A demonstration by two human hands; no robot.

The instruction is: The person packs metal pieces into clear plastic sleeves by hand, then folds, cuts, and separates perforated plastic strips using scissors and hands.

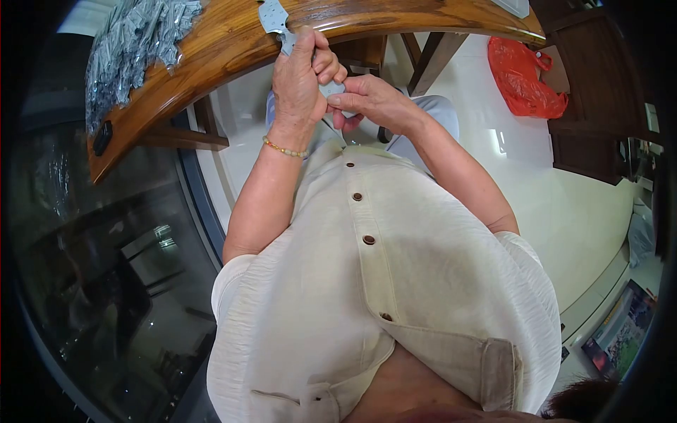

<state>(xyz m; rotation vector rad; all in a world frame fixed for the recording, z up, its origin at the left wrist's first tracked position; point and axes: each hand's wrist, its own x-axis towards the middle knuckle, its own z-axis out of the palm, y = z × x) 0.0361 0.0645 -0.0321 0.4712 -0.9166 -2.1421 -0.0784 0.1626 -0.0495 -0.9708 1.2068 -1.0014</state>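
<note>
cream shirt (310,282) | left hand (300,83), right hand (377,102): both gripping | strip (273,17): flat, pale blue-grey, dark-dotted, notched

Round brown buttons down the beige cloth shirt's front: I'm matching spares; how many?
4, going down: first button below the right hand, second button, third button, lowest button; more may be hidden.

Pale blue-grey, dark-spotted, on the flat piece (273,17) at eleven o'clock; brown, dark-streaked grain along the table (360,14) at twelve; red on the plastic bag (518,77) at two; cream across the shirt (303,296) at six.
</note>
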